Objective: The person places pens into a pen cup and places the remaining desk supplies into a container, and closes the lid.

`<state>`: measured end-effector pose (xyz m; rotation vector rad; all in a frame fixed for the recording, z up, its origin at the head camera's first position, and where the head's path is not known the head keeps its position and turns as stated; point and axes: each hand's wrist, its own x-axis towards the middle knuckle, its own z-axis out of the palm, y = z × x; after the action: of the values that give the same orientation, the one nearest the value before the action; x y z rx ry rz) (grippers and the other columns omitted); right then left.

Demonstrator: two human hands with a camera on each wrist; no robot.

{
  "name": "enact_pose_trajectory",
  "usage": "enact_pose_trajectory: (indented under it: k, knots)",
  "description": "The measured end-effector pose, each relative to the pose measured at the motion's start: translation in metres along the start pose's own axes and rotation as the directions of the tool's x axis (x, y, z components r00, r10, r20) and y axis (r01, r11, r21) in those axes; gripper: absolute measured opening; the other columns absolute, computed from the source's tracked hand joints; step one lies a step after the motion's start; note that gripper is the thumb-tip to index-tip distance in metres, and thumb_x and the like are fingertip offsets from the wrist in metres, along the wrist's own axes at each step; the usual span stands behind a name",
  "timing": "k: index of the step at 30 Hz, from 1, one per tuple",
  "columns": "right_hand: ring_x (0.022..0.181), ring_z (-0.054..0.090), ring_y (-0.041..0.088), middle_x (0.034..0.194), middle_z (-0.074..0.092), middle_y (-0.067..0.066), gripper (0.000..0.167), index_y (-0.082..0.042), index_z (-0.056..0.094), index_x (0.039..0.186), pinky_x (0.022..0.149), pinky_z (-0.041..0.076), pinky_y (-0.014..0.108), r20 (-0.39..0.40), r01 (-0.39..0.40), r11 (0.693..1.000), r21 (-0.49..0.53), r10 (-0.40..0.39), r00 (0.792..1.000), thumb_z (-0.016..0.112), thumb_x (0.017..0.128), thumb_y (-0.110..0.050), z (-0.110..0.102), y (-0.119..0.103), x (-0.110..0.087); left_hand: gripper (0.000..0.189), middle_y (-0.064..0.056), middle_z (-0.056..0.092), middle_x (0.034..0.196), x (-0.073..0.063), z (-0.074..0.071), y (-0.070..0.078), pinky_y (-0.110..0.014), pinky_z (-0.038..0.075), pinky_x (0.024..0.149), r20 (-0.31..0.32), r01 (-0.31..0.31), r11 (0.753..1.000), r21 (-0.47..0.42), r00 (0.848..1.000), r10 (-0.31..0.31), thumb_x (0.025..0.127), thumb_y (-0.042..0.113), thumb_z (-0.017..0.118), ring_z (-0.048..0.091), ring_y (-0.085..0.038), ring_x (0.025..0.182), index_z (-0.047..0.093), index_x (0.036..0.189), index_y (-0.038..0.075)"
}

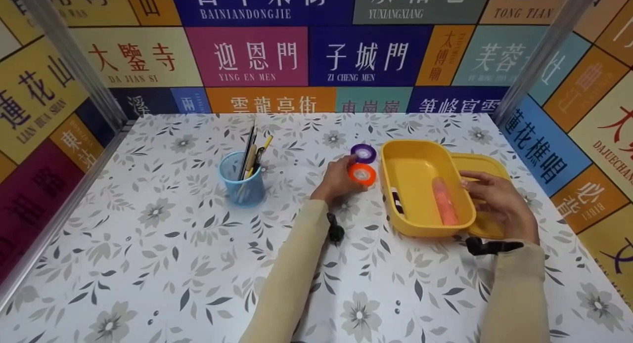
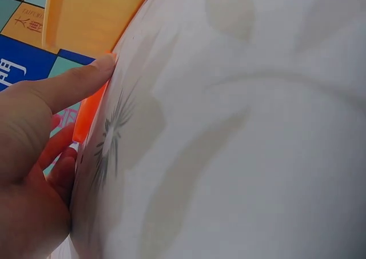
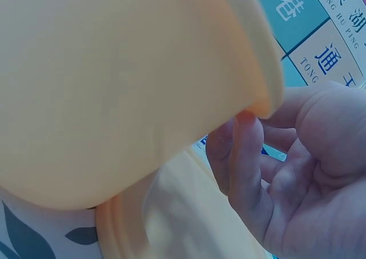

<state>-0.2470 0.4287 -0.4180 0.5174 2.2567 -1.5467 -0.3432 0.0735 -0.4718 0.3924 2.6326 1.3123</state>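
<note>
An orange ring-shaped roll (image 1: 362,175), pale-centred, is pinched between thumb and fingers of the left hand (image 1: 340,179). A purple roll (image 1: 363,153) is seen just beyond that hand. A smooth, round-cornered yellow box (image 1: 413,167) is held by its rim, left of the right hand (image 1: 500,202).

Shows 1 orange ring (image 1: 362,175), pale-centred and facing up, just left of 1 yellow box (image 1: 415,182): open-topped, round-cornered, on the desk (image 1: 415,283), holding 1 pinkish item (image 1: 446,204) along the right wall, 1 dark-and-white item (image 1: 397,202) along the left.
</note>
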Motion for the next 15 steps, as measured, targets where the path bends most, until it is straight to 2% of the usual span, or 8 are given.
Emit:
enact_pose_trajectory:
  k: [6,15]
  knots:
    - [0.116,0.055,0.017,0.131,0.054,-0.013,0.078,-0.035,0.037,0.154,0.095,0.054,0.022,-0.004,-0.009,1.000,0.020,0.009,1.000,0.069,0.086,-0.058,0.0014,-0.0005,-0.0012,0.088,-0.007,0.057,0.146,-0.0005,0.0021,0.0012,-0.036,0.036,0.121,-0.028,0.010,1.000,0.017,1.000,-0.009,0.074,0.022,0.089,0.049,-0.024,0.138,0.046,0.150,0.014]
    - [0.121,0.050,0.019,0.135,0.052,-0.012,0.074,-0.033,0.038,0.154,0.097,0.052,0.025,0.004,-0.016,0.998,0.054,0.016,1.000,0.068,0.089,-0.053,0.0013,-0.0021,-0.0028,0.087,-0.008,0.054,0.146,-0.0012,0.0019,0.0001,-0.038,0.036,0.121,-0.018,0.047,0.998,-0.052,0.999,-0.048,0.075,0.021,0.087,0.047,-0.024,0.137,0.045,0.151,0.016]
